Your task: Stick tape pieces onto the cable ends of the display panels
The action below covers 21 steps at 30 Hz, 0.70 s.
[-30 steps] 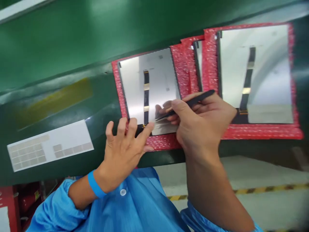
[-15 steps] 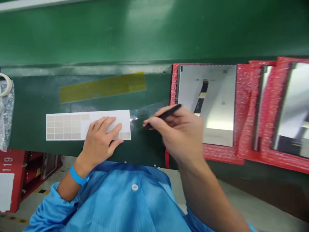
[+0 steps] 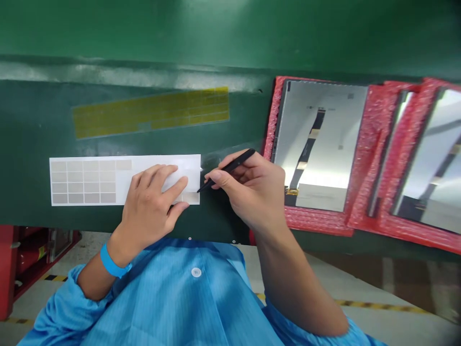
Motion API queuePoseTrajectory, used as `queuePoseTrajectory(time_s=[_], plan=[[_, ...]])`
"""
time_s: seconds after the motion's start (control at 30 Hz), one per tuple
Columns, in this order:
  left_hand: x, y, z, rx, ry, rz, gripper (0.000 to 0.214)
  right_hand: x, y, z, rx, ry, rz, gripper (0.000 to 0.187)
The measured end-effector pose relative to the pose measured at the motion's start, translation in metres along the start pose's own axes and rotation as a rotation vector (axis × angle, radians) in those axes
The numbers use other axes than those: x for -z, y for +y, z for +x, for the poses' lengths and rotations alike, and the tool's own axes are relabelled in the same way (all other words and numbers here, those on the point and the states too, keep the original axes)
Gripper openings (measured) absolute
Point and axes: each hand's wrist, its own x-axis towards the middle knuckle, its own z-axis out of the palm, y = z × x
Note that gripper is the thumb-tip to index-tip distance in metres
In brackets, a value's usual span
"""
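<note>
While the left hand [image 3: 149, 202] lies flat, fingers parted, on the white sheet [image 3: 123, 180] stretching left to right along the table [image 3: 32, 129], the right hand [image 3: 252, 192], nearer its right end, pinches black tweezers [image 3: 236, 162] pointing leftward at the end sticker [image 3: 190, 197].

glossy grn bench [image 3: 154, 43] over pale flr [image 3: 345, 281] w/ ylw-blk tape [image 3: 387, 306], red rack [image 3: 6, 274] btm left.

Dressed in a glossy, faintly striped blue smock [image 3: 162, 307] at 6 o'clock, showing 1 round white button [image 3: 196, 272] toward 7 o'clock. Finished with 2 crumpled sleeves [image 3: 54, 315], bunched back at 8 and 5 o'clock. Banded around the left wrist [image 3: 119, 243] with a bright-blue strap [image 3: 112, 263].
</note>
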Motion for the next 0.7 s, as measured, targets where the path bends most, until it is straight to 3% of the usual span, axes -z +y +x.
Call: queuePoseTrajectory(time_s=[0.27, 0.6, 0.7], plan=[[0.000, 0.001, 0.000, 0.007, -0.001, -0.001, 0.039, 0.001, 0.000, 0.001, -0.059, -0.036, -0.010, 0.032], [0.002, -0.004, 0.000, 0.006, -0.027, 0.018, 0.042, -0.011, -0.003, -0.021, 0.079, 0.042, 0.162, 0.030], [0.008, -0.009, 0.001, -0.024, -0.016, 0.033, 0.039, -0.001, -0.006, -0.022, 0.103, 0.075, 0.276, 0.029]])
